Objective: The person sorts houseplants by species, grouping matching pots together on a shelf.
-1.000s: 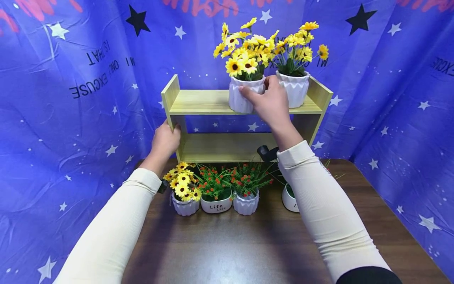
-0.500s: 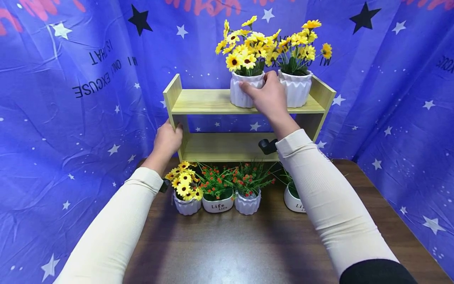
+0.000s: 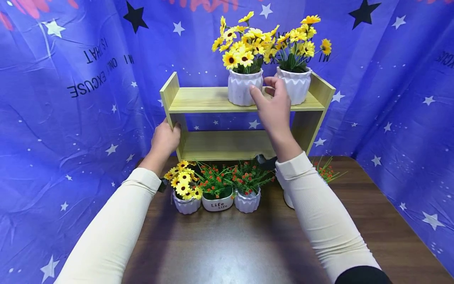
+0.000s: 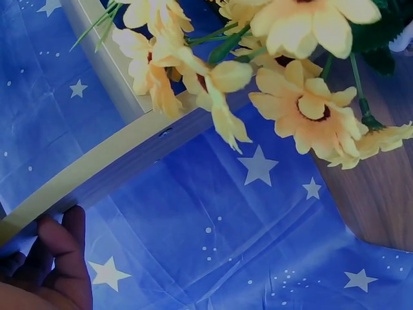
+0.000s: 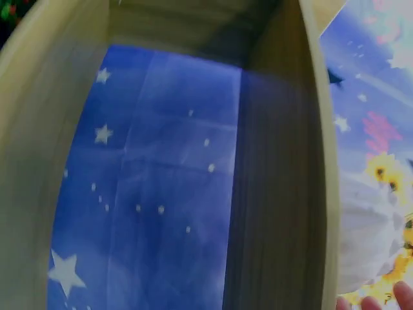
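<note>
A two-tier wooden shelf stands on the table, and my left hand holds its left side panel. In the left wrist view, the fingers lie against that panel's outer face. On the top board sit two white fluted pots of yellow daisies: a nearer daisy pot right of centre and another daisy pot by the right end panel. My right hand is beside the nearer one, thumb and fingers parted and no longer gripping it. The right wrist view catches the white pot and some fingertips.
Before the shelf stand a yellow daisy pot, an oval "Life" planter with red-flowered greenery, and a fluted pot of similar greenery. Another planter is mostly hidden behind the right forearm. Blue star-patterned curtain surrounds the brown table.
The daisy pot in my right hand moved slightly back onto the top board. The right thumb and fingers then came off it. My left hand stays on the side panel.
</note>
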`<state>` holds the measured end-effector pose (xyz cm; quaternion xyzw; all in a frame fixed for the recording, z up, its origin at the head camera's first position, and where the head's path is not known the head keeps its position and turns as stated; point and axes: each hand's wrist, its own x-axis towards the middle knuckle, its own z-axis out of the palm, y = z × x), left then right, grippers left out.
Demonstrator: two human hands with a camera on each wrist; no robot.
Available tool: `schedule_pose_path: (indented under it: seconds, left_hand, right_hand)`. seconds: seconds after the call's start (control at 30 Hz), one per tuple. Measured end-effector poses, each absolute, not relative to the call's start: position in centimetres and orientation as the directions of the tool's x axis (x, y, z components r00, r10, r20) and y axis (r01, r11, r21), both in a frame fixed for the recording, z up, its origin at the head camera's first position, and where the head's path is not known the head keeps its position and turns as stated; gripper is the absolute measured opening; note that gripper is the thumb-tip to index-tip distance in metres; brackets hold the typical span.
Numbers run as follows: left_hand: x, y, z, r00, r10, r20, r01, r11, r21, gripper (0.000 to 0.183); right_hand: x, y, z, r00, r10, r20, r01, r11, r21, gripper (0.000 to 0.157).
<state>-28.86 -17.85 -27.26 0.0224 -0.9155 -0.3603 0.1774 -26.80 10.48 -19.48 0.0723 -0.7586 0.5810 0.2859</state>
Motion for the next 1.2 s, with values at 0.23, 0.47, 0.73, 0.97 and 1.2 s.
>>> schedule_pose_path:
  seconds: [0.23, 0.47, 0.73, 0.97, 1.2]
  left_hand:
    - [-28.6, -17.4, -27.2, -0.941, -0.186, 0.283, 0.049, 0.753, 0.656, 0.038]
    - [-28.8, -17.4, -27.0, -0.938, -0.182, 0.295, 0.066, 0.742, 0.667, 0.036]
    - [-28.8, -17.7, -27.1, -0.939, -0.186, 0.288, 0.062, 0.735, 0.675, 0.036]
    - [-28.9, -17.8, -26.9, -0.939, -0.18, 0.292, 0.059, 0.755, 0.653, 0.037]
    - [-29.1, -17.8, -27.0, -0.938, -0.182, 0.294, 0.056, 0.758, 0.65, 0.037]
  right_hand:
    - [-22.7, 10.6, -24.7, -0.766, 0.204, 0.61, -0.595, 0.132, -0.792, 0.03]
    - [-18.5, 9.9, -30.9, -0.838, 0.081, 0.54, -0.538, 0.046, -0.842, 0.025]
    - [-16.0, 8.4, -35.5, -0.888, -0.021, 0.459, -0.459, -0.028, -0.888, 0.025]
    - [-14.1, 5.6, -40.0, -0.922, -0.159, 0.353, -0.354, -0.025, -0.935, 0.028]
    - [-14.1, 3.5, -43.1, -0.954, -0.167, 0.248, -0.256, 0.028, -0.966, 0.031]
